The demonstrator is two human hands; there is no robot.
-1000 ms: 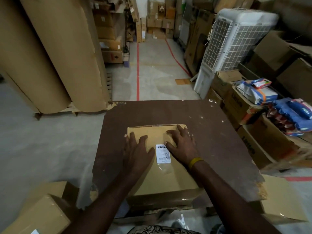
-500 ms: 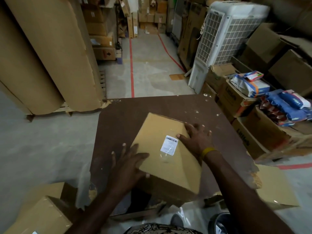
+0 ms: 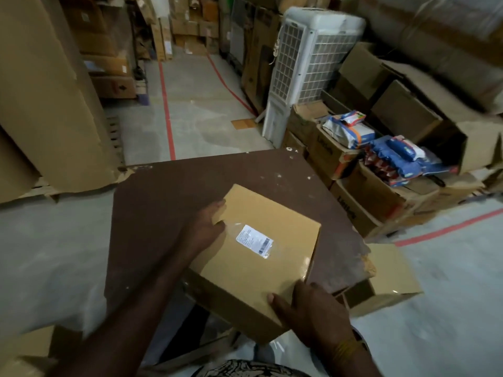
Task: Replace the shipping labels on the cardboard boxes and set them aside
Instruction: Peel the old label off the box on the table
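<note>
Since half a second ago, the box [image 3: 261,257] has been turned further clockwise and drawn over the table's [image 3: 163,202] near edge. Its far-left corner is gripped by the left hand [image 3: 204,227], thumb on top; its near corner is held by the right hand [image 3: 307,308], fingers curled around it. A label [image 3: 254,241] under clear tape is seen on its top.

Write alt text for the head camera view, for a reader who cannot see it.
A person's two hands hold a cardboard box turned at an angle on a dark brown table: left hand on its far left edge, right hand at its near corner. A white shipping label sits on top. Warehouse boxes surround the table.
</note>
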